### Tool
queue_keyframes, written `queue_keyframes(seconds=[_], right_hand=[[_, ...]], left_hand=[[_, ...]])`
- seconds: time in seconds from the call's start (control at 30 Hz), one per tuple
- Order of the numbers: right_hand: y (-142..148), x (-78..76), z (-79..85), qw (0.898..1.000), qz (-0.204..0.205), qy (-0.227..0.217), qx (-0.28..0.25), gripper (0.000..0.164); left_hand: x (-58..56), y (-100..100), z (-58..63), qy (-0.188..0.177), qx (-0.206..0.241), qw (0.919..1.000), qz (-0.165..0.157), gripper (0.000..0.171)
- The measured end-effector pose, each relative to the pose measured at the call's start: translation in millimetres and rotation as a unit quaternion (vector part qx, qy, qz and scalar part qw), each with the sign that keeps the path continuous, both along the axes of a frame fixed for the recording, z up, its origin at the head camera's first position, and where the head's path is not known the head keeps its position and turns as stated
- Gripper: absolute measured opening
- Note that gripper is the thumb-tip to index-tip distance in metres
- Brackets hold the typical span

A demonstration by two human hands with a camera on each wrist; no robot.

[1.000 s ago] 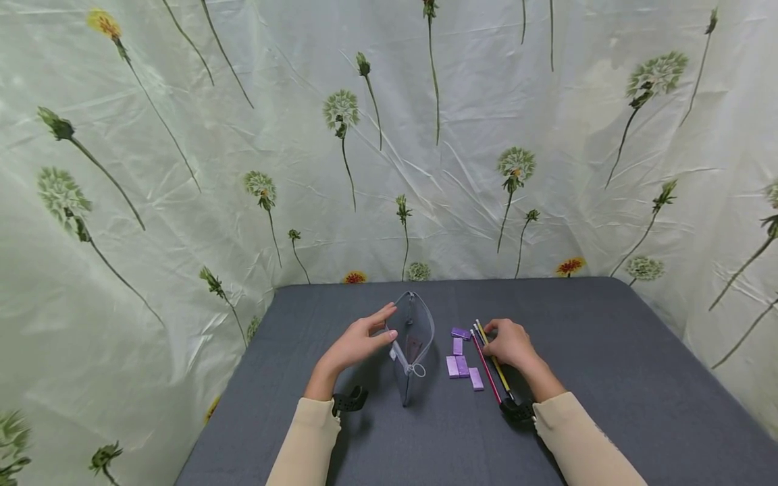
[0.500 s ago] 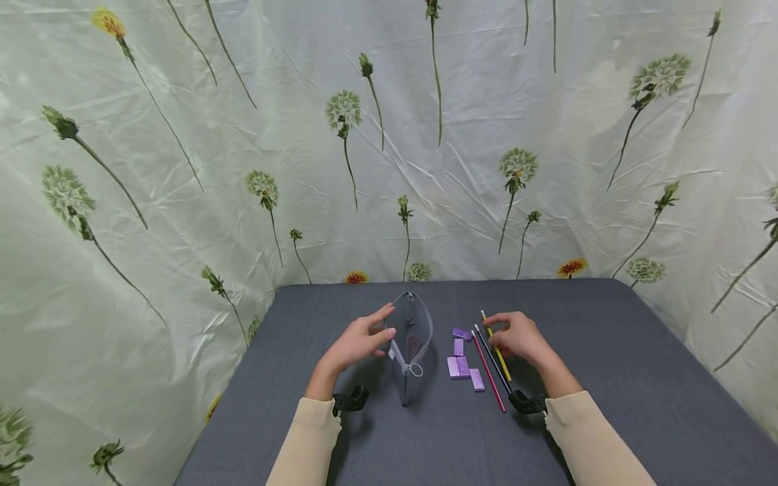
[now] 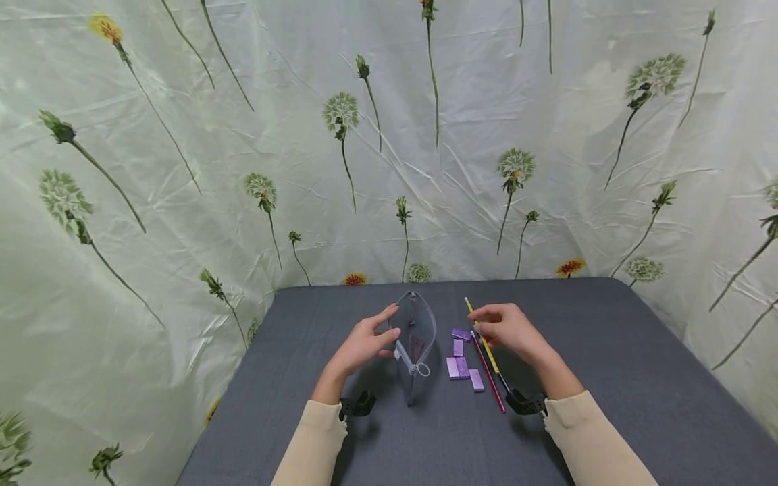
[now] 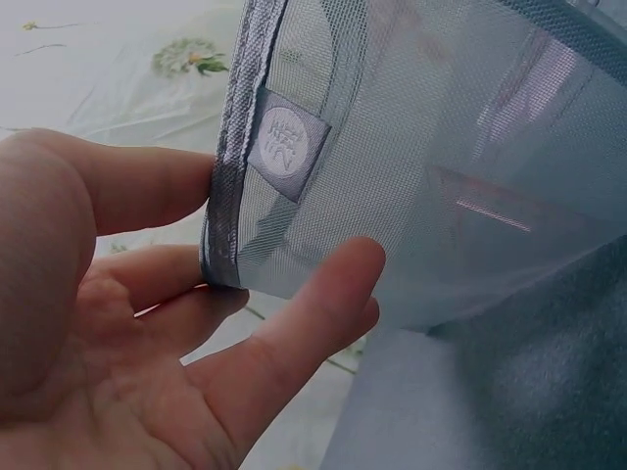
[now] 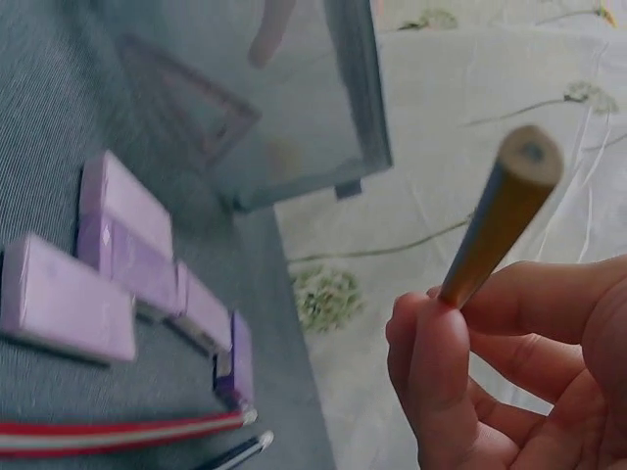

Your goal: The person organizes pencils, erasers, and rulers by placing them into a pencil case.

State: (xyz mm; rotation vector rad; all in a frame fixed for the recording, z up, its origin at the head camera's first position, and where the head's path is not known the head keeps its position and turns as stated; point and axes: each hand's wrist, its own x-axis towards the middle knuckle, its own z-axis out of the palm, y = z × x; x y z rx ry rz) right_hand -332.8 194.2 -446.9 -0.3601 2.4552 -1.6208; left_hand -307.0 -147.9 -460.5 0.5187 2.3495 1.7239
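Observation:
A grey mesh zipper pouch (image 3: pixel 410 386) stands upright with its top spread apart. My left hand (image 3: pixel 360 345) holds its left side; in the left wrist view the thumb lies before the mesh (image 4: pixel 392 186) and other fingertips reach its edge. Through the mesh shows a pinkish triangle ruler (image 5: pixel 191 103). Between thumb and fingertips my right hand (image 3: pixel 509 331) pinches a yellow pencil (image 3: pixel 488 353), its flat, unsharpened end (image 5: pixel 529 157) facing the right wrist camera. Beneath it on the table lie a red pencil (image 3: pixel 494 391) and a black pencil (image 3: pixel 504 383), side by side.
Several small purple blocks (image 3: pixel 477 380) lie between the pouch and the pencils. The dark grey table (image 3: pixel 583 337) meets a hanging flower-print sheet (image 3: pixel 462 202) at its far edge. A black wrist camera (image 3: pixel 525 403) sits on the right wrist.
My right hand has separated the yellow pencil from the black one, moving it rightward, then lifted it and brought it back left towards the pouch. The left hand stays at the pouch.

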Motion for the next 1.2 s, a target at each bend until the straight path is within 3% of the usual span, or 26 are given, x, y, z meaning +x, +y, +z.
queue_keyframes(seconds=[0.23, 0.57, 0.77, 1.2], right_hand=[[-9.2, 9.2, 10.5, 1.0, 0.015, 0.005, -0.023, 0.027], [-29.1, 17.8, 12.4, 0.999, 0.022, 0.027, -0.028, 0.024], [-40.6, 20.9, 14.9, 0.999, 0.018, 0.024, -0.034, 0.023], [-65.2, 23.7, 22.1, 0.998, 0.051, 0.029, -0.021, 0.027]], left_hand=[[2.8, 6.4, 1.1, -0.003, -0.014, 0.9999, 0.004, 0.062], [8.0, 15.6, 5.8, -0.003, -0.027, 0.9996, 0.004, 0.065], [8.4, 19.5, 6.0, 0.002, -0.03, 0.9995, 0.01, 0.063], [9.0, 23.4, 7.4, 0.003, -0.036, 0.9993, 0.01, 0.061]])
